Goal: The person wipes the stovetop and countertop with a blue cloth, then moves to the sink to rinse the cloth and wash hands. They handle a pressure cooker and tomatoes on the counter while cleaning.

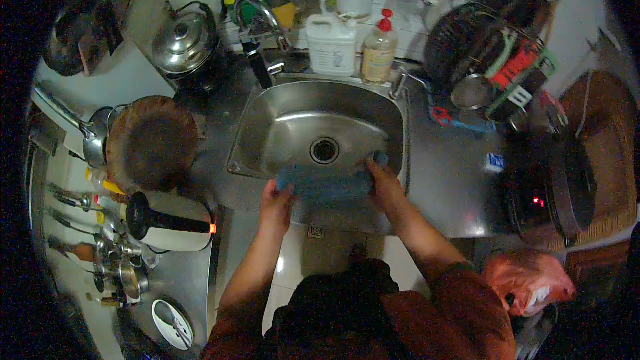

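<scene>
A blue-grey cloth (327, 184) is stretched between my two hands over the front rim of the stainless steel sink (340, 105). My left hand (276, 205) grips its left end. At the right end, my right hand (384, 180) holds the cloth, and a bunched bit of it sticks out above the fingers. The cloth is blurred, so its weave cannot be made out. Beyond it, the sink basin shows a round drain (324, 150) and no dishes. A black-and-chrome faucet (257, 55) stands at the back left of the sink.
Behind the sink stand a white jug (331, 45) and a pump bottle with a red top (378, 55). A round wooden board (152, 142) and a rice cooker (175, 225) are on the left. To the right are a dish rack (470, 50) and a dark appliance with red lights (537, 202).
</scene>
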{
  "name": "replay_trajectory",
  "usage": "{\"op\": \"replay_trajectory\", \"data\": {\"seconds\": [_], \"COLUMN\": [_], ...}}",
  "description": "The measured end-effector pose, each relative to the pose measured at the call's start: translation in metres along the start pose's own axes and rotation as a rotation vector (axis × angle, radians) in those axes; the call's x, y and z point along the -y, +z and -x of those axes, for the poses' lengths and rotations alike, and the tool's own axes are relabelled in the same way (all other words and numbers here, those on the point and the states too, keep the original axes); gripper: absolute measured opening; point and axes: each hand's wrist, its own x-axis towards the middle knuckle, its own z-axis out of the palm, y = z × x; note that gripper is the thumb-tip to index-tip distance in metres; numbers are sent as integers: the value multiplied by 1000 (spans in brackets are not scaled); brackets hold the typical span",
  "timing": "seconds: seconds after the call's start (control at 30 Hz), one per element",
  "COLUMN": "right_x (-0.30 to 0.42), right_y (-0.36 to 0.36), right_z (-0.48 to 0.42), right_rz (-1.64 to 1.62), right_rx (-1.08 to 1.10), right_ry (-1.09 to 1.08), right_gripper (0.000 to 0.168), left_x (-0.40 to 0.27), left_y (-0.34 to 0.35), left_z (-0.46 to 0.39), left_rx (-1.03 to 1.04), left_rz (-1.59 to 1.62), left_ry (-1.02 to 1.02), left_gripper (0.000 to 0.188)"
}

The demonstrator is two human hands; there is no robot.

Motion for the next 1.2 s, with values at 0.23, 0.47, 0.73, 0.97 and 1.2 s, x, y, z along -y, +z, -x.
{"op": "replay_trajectory", "data": {"seconds": [0.23,0.47,0.73,0.97,1.2], "right_x": [-37,-84,-105,-110,-147], "right_y": [12,-18,39,189,244], "right_z": [-184,-257,-296,-320,-304], "right_rz": [162,280,295,1336,1745], "right_rx": [27,-53,650,591,377], "right_ry": [-31,182,53,-452,-1024], "right_gripper": [36,43,33,39,32], "left_x": [25,109,82,1,-11], "left_y": [-34,-103,-98,-78,-71], "left_z": [-185,-302,-235,-105,-58], "left_rx": [-189,-399,-401,-463,-552], "left_rz": [-663,-938,-265,-562,-193], "left_ry": [554,420,216,113,176], "left_gripper": [14,28,22,14,11]}}
